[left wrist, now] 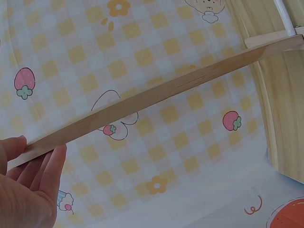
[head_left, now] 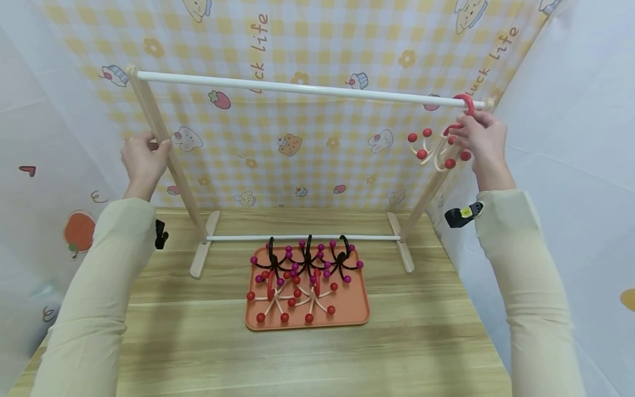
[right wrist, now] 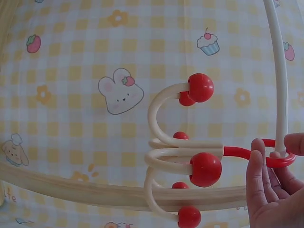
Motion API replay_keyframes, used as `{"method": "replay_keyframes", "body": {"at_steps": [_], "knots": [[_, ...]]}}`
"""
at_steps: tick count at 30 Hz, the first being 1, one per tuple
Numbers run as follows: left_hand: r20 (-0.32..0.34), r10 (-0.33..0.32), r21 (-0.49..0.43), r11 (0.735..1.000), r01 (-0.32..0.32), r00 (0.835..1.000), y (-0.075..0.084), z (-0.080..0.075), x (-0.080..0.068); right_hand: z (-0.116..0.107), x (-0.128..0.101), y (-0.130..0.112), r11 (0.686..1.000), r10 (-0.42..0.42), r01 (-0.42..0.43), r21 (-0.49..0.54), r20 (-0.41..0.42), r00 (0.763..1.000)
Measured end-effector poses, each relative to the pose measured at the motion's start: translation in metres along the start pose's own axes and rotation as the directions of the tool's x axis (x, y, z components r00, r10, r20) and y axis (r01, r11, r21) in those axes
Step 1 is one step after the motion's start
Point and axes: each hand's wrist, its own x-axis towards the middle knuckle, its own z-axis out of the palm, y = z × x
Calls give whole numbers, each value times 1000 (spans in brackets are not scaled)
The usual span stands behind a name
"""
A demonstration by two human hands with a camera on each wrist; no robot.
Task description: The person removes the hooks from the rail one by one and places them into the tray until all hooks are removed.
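On the left, my left hand grips the upper part of a wooden post, thumb on one edge and fingers on the other in the left wrist view. At the right end of the white top rod, a multi-arm hanger with cream arms and red ball tips has its red hook over the rod. My right hand holds that hook with thumb and fingers, close against the rod. The hanger's arms point down, and the hand partly covers it in the head view.
An orange tray lies on the wooden table below the rack. Three black hangers with magenta balls and two cream-and-red hangers stand on it. A white lower rod joins the rack's feet; a checked cloth hangs behind.
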Motion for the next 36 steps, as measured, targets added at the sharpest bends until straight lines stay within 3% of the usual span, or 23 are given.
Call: {"method": "replay_keyframes", "body": {"at_steps": [8, 21, 36], "knots": [[-4, 18, -1, 1000, -18, 1000, -1, 0, 1, 2, -2, -2, 998, 7, -8, 56, 15, 1000], [-4, 17, 6, 1000, -17, 1000, -1, 0, 1, 9, -12, -9, 965, -137, 131, 229, 14, 990], [2, -1, 12, 1000, 1, 1000, 1, -1, 0, 9, -50, 13, 986, -139, 122, 114, 160, 977]]}}
